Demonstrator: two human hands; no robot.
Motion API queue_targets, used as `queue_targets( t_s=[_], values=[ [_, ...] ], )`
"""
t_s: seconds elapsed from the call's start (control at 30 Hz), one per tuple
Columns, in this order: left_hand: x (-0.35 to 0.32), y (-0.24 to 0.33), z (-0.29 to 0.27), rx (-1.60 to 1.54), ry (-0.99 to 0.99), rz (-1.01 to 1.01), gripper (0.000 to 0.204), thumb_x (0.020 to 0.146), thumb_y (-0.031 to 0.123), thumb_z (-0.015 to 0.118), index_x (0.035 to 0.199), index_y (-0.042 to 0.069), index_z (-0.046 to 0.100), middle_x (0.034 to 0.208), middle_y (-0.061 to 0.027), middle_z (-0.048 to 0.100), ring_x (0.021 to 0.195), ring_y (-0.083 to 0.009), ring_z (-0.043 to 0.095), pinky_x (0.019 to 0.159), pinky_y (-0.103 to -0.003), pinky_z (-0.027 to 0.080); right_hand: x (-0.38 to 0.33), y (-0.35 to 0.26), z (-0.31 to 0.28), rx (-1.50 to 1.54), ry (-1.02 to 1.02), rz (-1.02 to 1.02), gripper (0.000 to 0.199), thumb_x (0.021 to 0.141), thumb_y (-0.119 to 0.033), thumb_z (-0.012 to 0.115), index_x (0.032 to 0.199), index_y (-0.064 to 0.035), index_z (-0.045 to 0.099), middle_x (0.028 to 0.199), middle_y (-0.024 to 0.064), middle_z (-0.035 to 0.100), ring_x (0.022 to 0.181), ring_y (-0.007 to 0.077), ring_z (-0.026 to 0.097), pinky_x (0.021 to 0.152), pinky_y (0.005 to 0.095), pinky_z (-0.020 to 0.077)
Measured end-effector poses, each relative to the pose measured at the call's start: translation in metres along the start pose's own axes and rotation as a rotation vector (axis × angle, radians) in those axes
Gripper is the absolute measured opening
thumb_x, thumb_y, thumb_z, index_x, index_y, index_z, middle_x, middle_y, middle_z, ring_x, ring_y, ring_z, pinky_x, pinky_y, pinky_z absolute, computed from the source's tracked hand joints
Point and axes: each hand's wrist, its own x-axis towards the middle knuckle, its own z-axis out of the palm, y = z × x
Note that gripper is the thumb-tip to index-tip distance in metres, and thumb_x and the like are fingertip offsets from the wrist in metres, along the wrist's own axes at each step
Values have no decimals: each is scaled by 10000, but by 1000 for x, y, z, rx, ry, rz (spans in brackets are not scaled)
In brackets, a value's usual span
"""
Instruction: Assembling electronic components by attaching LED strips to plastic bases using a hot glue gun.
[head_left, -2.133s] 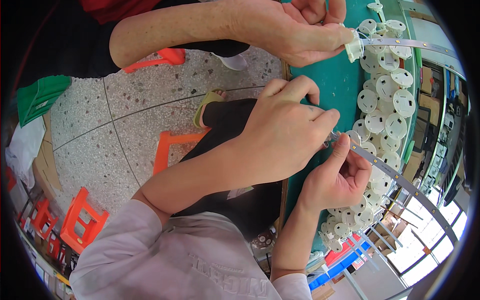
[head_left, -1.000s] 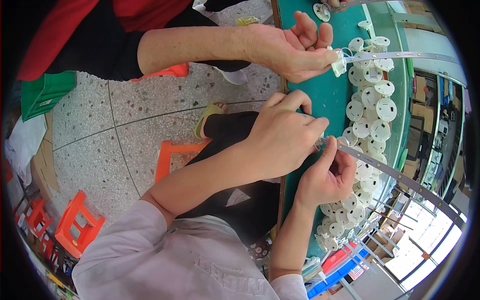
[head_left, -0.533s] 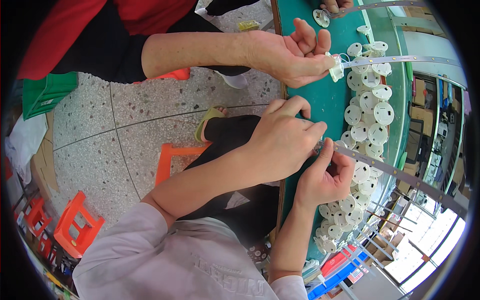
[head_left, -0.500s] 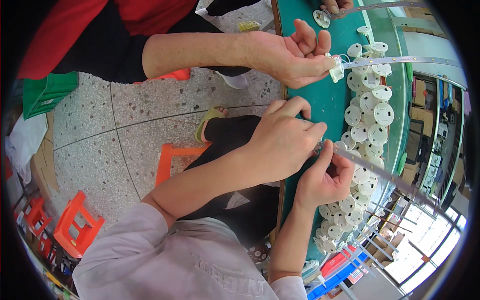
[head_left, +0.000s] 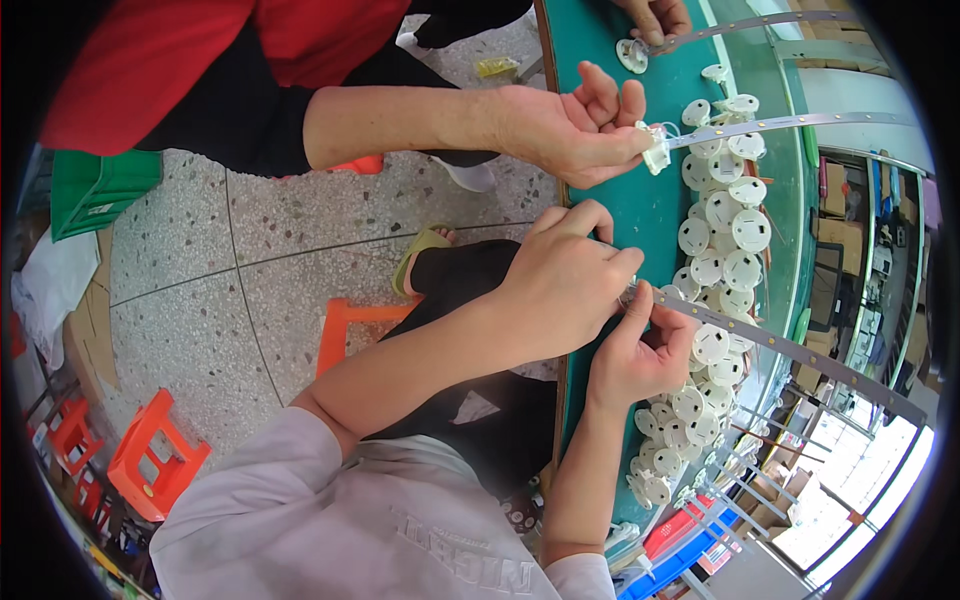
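My left hand [head_left: 565,280] is closed in a pinch at the near end of an LED strip, over the green table's front edge. What its fingertips hold is hidden behind the fingers. Thumb and fingers of my right hand [head_left: 645,350] grip the LED strip [head_left: 760,335] close to that end, and the two hands almost touch. The strip is long, thin and grey with small yellowish lights, and it slants away to the right. Beyond my hands, a pile of round white plastic caps [head_left: 708,268] with small dark slots runs along the table.
Across from my left arm, a co-worker's hand [head_left: 575,130] holds a white cap [head_left: 655,148] joined to another LED strip [head_left: 790,122]. Another hand [head_left: 658,18] is at a third strip. Orange stools [head_left: 155,455] and a green crate [head_left: 100,190] stand on the speckled floor.
The strip between my hands was blurred and is now sharp, its far end more fully seen. My hands keep the same hold. The whole view has shifted slightly.
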Motion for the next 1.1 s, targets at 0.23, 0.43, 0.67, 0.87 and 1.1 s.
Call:
queue_targets(
  t_s=[0.23,0.43,0.67,0.87,1.1],
  values=[
    [-1,2,-1,34,-14,9,361,652,190,768,981,74,678,807,-8,665,986,-216,544,790,-401,405,-11,-19,-12,110,27,88,169,834,-20,715,965,57,642,804,90,675,679,113,630,638,229,515],
    [-2,5,-5,16,-16,3,352,647,213,803,952,81,688,789,-42,650,982,-222,545,801,-397,414,-40,-20,-71,15,-24,50,107,844,4,685,931,56,652,800,85,678,690,112,639,642,228,516],
    [-1,10,-7,47,-60,-22,369,657,229,802,989,110,696,855,-34,650,1004,-219,536,818,-397,414,-65,-10,-86,-28,-105,42,79,837,4,677,903,41,656,716,61,667,619,91,615,581,211,490],
    [-1,10,-12,40,-38,-41,374,659,243,796,994,114,688,879,-71,635,1006,-239,536,826,-407,414,-30,-46,-69,-3,-420,184,217,812,-82,684,1020,-22,699,492,60,513,437,78,437,465,269,384],
    [-2,12,-6,2,-6,25,385,647,241,794,996,122,686,910,-93,620,992,-265,548,824,-411,414,-47,-24,-77,-51,-284,157,78,777,-79,718,818,-17,692,497,29,514,450,61,456,453,239,362]
  ],
)
